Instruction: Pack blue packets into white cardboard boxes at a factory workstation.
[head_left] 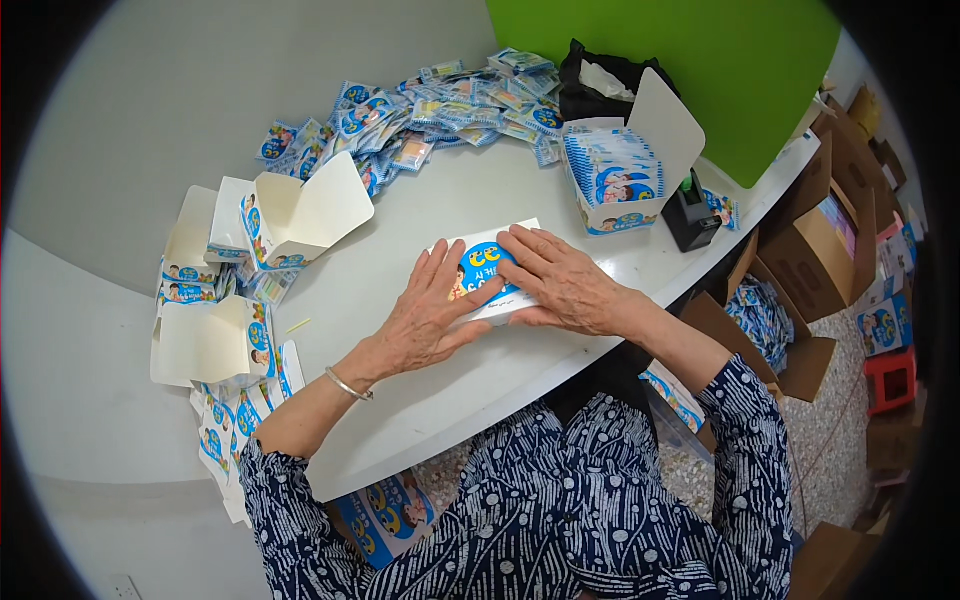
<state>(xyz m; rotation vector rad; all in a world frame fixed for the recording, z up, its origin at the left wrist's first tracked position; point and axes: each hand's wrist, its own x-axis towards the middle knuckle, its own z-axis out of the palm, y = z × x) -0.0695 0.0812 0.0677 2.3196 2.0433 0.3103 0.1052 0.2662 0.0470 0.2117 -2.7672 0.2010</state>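
Closed white-and-blue carton (pixel 487 270): flat on white table (pixel 420 390), near picture centre, under both hands.
Left hand (pixel 425 315): palm down, fingers spread flat over carton's 7 o'clock side; pressing, not clasping. Silver bangle (pixel 347 384) at wrist.
Right hand (pixel 560 280): palm down, fingers stretched flat over carton's 3 o'clock side; pressing, not clasping.
Open carton filled with sachets (pixel 618 180): at 1 o'clock from hands, lid flap raised.
Black tape dispenser (pixel 690 215): just beside filled carton, at 3 o'clock of it.
Loose blue sachets (pixel 420 115): heaped in arc at 11 to 12 o'clock.
Empty open cartons (pixel 270 225): clustered at 9 to 10 o'clock.
Flat carton blanks (pixel 235 420): stacked at 8 o'clock, at table edge.
Green board (pixel 690 70): upright, 1 o'clock.
Brown cardboard boxes (pixel 810 250): on floor, 3 o'clock.
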